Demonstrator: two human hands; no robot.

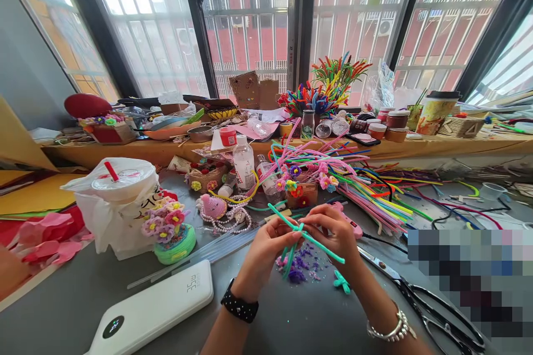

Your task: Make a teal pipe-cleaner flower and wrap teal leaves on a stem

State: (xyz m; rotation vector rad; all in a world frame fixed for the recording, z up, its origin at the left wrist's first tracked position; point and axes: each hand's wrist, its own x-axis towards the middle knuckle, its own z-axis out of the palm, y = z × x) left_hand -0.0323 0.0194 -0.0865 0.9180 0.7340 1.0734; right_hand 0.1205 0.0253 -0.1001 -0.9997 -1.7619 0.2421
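Both my hands meet over the grey table, pinching a teal pipe cleaner that is crossed and bent at its middle. My left hand, with a black dotted band at the wrist, grips it from the left. My right hand, wearing a silver bracelet, holds the crossing from the right. Long ends stick out to the upper left, lower right and downward. Below lie purple fuzzy trimmings. A small teal pipe-cleaner piece with several lobes rests on the table near my right wrist.
Large black scissors lie at the right. A white power bank sits front left, near a pipe-cleaner flower pot and a bagged drink cup. Behind my hands are a pink glue gun, bottles and bundled pipe cleaners.
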